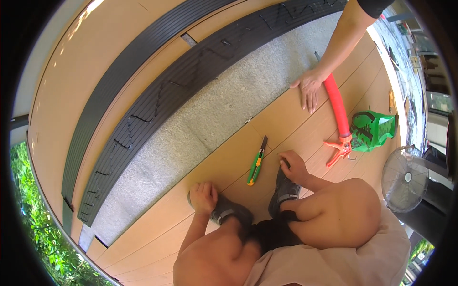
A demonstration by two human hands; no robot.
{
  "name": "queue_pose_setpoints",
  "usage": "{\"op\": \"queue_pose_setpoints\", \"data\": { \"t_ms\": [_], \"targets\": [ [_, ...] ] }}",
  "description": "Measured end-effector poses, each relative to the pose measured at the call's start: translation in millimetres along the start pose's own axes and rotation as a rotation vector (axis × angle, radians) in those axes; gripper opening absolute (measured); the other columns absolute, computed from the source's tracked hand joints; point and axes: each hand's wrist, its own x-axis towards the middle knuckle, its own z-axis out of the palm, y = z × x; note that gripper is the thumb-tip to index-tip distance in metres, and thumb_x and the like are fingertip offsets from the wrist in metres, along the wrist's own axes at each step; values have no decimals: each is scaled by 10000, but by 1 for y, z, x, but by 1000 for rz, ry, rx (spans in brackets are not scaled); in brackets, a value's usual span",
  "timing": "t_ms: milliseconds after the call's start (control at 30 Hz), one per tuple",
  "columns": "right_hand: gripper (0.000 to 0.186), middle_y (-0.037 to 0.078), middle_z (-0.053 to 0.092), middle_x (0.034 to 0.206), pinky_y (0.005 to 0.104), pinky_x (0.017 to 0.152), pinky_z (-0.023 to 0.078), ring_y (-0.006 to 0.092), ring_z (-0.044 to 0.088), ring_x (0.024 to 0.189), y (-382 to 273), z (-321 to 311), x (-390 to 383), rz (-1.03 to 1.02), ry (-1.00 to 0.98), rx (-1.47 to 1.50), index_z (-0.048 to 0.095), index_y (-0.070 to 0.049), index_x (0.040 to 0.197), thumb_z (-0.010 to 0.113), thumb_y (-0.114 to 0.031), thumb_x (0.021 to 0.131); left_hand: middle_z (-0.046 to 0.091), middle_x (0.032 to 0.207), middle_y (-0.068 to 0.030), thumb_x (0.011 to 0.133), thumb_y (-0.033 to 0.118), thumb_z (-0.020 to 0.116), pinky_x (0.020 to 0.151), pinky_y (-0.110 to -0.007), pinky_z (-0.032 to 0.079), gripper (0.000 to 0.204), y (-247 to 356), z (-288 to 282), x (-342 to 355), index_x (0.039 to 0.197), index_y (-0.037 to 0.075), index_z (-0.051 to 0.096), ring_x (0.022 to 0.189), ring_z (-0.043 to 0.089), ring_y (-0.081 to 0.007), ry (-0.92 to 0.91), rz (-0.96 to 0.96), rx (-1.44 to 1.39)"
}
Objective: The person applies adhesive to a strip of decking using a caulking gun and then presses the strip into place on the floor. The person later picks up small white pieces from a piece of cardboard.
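My left hand (pixel 204 197), loosely curled with nothing visible in it, rests at the toe of my left shoe (pixel 231 209). Beside the toe of my right shoe (pixel 284 189) is my right hand (pixel 293 166), its fingers bent in and no object showing. Between the two, a green and yellow utility knife (pixel 256 167) lies on the wood-coloured planks (pixel 229 164), blade extended away from me. Farther off, another person's hand (pixel 312 90) lies flat on the planks. Next to it is a red caulking gun (pixel 338 107) with an orange handle.
A bare grey concrete strip (pixel 191 128) runs beyond the laid planks. Past it lies a dark ribbed plank (pixel 143 119) with wavy black beads, then another dark ribbed plank (pixel 112 90). At right are a green plastic bag (pixel 374 129) and a fan (pixel 405 178).
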Motion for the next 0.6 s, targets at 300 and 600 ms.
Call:
{"op": "queue_pose_setpoints", "data": {
  "t_ms": [300,600],
  "targets": [
    [231,150,671,1010,433,815,537,362,654,933,-3,11,0,7,-24,-100,662,-48,1109,655,-50,878,628,824,-98,811,94,681,709,-439,464,82,-5,-2,-2,884,78,648,791,585,-323,15,8,-28],
    [220,166,670,1016,431,800,536,372,654,922,-6,19,1,-8,-9,-146,663,-44,1091,655,-34,872,616,810,-94,815,89,684,714,-429,468,94,-5,-9,-6,901,72,651,785,585,-309,17,-9,-46]
  ]
}}
